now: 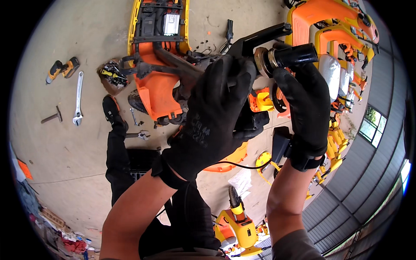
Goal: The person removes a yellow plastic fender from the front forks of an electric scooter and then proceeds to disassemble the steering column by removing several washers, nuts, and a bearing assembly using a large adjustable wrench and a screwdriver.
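My left hand (212,112), in a black glove, is closed on a black metal part (255,37), whose arm reaches up to the right behind the tube; much of the part is hidden by my fingers. My right hand (305,99), also gloved, grips a short black tube (294,55) from below, its thumb beside metal rings (263,62) at the tube's left end. The tube lies nearly horizontal in the picture, close to my left fingertips. Behind both hands stands a partly stripped orange and yellow scooter body (154,97).
On the concrete floor (65,151) lie a drill (69,67), large wrench (79,99), hammer (52,117), box of small parts (112,78) and smaller wrenches (133,116). My outstretched leg (117,160) is at left. Several orange-yellow scooters (303,17) line the right; another (236,229) is at bottom.
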Demonstrator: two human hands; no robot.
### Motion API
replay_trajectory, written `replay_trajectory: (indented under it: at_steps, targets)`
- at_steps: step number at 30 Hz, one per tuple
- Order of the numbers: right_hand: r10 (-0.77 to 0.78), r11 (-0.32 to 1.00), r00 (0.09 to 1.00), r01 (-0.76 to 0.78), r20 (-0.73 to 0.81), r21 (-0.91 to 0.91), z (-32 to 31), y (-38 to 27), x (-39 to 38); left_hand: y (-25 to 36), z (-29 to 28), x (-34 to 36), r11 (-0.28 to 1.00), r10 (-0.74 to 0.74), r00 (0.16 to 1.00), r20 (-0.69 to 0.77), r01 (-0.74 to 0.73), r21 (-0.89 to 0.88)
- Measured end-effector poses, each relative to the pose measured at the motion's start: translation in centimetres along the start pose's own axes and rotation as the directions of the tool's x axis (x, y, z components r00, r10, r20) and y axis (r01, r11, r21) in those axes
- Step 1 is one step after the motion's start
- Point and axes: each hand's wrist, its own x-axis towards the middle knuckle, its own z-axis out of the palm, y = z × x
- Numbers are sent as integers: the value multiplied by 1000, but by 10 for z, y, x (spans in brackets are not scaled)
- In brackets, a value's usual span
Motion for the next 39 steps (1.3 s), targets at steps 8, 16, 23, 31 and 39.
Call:
replay_trajectory:
  at_steps: [8, 16, 23, 31, 39]
  targets:
    - [-67, 983, 997, 61, -28, -173, 5, 2, 1, 3, -2, 1, 1000, -8, 1000, 10, 8, -10]
    - [-87, 975, 992, 65, -97, -214, 17, 11, -1, 0, 4, -2, 1000, -10, 1000, 6, 10, -27]
    - [-32, 999, 997, 35, -76, 38, 11, 5, -6, 0, 0, 0, 1000, 6, 1000, 3, -6, -14]
    - [-40, 979, 994, 19, -101, -203, 19, 2, -4, -2, 2, -3, 1000, 7, 1000, -7, -7, -7]
    - [35, 998, 999, -33, -36, 61, 3, -1, -4, 0, 3, -1, 1000, 16, 1000, -5, -16, 15]
